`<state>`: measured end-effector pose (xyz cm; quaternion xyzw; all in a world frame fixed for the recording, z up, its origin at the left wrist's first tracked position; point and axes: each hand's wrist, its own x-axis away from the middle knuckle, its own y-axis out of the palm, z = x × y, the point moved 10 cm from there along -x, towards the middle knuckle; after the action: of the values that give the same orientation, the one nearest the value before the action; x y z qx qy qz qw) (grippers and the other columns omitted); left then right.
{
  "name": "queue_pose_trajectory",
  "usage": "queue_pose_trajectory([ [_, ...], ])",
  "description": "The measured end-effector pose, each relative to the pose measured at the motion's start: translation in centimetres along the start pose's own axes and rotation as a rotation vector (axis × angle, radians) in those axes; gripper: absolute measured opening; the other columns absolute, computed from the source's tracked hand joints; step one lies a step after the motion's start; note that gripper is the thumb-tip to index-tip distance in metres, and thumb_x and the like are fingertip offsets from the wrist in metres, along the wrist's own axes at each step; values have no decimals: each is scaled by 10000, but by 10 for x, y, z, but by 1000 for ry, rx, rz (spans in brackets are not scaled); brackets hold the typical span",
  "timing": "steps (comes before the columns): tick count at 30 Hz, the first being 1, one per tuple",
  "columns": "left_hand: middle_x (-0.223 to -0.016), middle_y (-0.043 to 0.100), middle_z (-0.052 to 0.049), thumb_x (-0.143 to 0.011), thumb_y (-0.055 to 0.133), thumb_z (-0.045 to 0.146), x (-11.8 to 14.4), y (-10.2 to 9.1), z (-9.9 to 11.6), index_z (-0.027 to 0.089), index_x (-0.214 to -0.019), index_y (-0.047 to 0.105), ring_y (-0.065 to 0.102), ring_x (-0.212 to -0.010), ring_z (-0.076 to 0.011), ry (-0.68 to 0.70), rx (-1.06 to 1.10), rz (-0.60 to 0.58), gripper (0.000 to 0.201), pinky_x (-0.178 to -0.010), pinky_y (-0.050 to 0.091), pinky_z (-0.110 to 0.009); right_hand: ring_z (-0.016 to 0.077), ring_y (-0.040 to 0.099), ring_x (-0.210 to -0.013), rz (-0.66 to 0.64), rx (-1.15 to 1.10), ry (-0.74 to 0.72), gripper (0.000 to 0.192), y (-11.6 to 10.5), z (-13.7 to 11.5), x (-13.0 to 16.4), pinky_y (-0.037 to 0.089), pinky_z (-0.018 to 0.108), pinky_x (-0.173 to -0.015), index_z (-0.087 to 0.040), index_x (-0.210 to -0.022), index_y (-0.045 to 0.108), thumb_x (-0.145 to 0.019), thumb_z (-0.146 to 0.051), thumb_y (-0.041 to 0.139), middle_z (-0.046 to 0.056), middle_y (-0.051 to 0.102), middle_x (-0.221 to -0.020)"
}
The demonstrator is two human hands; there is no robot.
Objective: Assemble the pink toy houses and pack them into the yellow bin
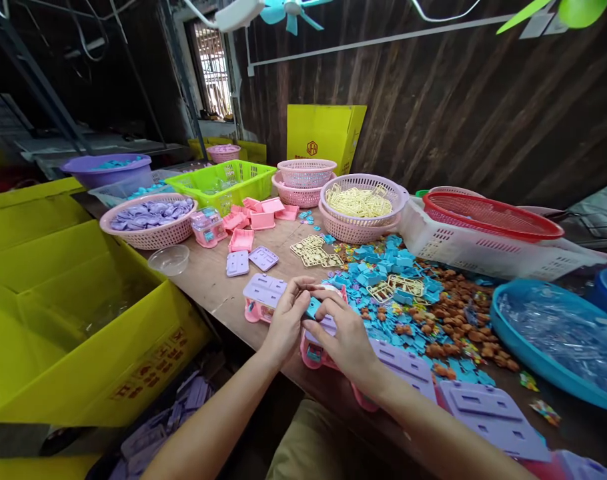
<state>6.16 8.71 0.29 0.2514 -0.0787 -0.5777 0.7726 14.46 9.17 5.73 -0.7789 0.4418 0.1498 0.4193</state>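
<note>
A pink toy [314, 352] (purple-topped) is clamped by the fingers of the left hand [285, 325] and right hand [347, 340], just beside the blue pile [383, 270].

On the brown wooden table [218, 283], the left hand [287, 323] and right hand [344, 340] close on a pink toy house [317, 347] with a lilac roof and a small blue piece [313, 307]. Right of them spreads a heap of turquoise pieces [383, 267] mixed with orange-brown bits [453, 320]. Far behind sits a pink basket [363, 230] of pale yellow frames [358, 201], a lime-green crate [222, 181], and a red basket [491, 215] on a white one. At left, a yellow box [83, 333]; a pink basket [151, 235] holds lavender parts. Near right lie lilac roof panels [493, 417].
</note>
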Motion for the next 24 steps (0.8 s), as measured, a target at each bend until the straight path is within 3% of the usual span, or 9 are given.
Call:
queue_pose_trajectory([
  [3,-1165,545,-79,-872,457,380,3,-14,22,197,-1144,493,458,-1173,-234,79,-189,-118,330,-1027,328,-372,221,581,-1007,77,-32,54,239,8,-5,-4,473,353,-802,-219,-624,391,-781,-143,554,56,631,-934],
  [5,-1305,460,-86,-857,482,354,-5,-38,41,206,-1263,423,343,-1284,-247,174,-460,-172,436,-1100,213,-402,208,597,-913,48,-68,134,232,16,-1,-3,467,326,-753,-216,-612,399,-759,-156,568,29,626,-829],
  [7,-1401,355,-90,-744,621,288,-21,-72,55,212,-1298,405,227,-1346,-277,261,-744,-184,600,-1131,98,-430,174,587,-740,-21,-142,251,204,28,9,1,457,287,-652,-213,-619,431,-746,-208,590,-5,589,-707],
  [10,-1336,413,-118,-604,682,216,-47,-114,33,187,-1194,531,270,-1316,-334,108,-927,-372,610,-1108,141,-484,134,545,-613,-94,-367,415,168,53,26,14,448,254,-566,-208,-689,486,-736,-306,615,-24,565,-667],
  [12,-1238,492,-112,-577,675,194,-55,-132,13,182,-1183,541,410,-1207,-320,-1,-939,-473,621,-1055,258,-490,149,590,-684,-132,-537,499,223,73,34,21,487,269,-612,-199,-857,547,-719,-349,637,6,625,-768],
  [14,-1160,538,-93,-566,698,211,-58,-141,2,182,-1187,530,491,-1096,-287,-16,-917,-484,644,-993,346,-463,178,628,-798,-174,-634,571,394,92,39,28,513,305,-699,-189,-1042,564,-705,-370,656,53,672,-915],
  [17,-1110,565,-81,-546,764,300,-52,-148,-3,178,-1145,533,523,-1036,-262,28,-862,-350,653,-941,398,-416,219,637,-909,-218,-629,659,406,110,46,33,501,357,-809,-165,-1074,616,-743,-400,623,91,686,-1017],
  [22,-1074,594,-107,-774,569,463,-18,-172,-1,162,-1097,521,554,-996,-248,52,-848,186,444,-908,410,-409,250,623,-930,-101,-357,594,376,111,49,26,476,393,-851,-141,-1057,659,-739,-339,622,113,673,-1054],
  [24,-1094,580,-117,-807,514,485,-1,-173,1,164,-1090,514,544,-1017,-249,63,-866,322,429,-920,400,-410,250,614,-913,-69,-217,516,378,114,45,23,478,399,-836,-146,-1091,652,-754,-312,608,114,666,-1034],
])
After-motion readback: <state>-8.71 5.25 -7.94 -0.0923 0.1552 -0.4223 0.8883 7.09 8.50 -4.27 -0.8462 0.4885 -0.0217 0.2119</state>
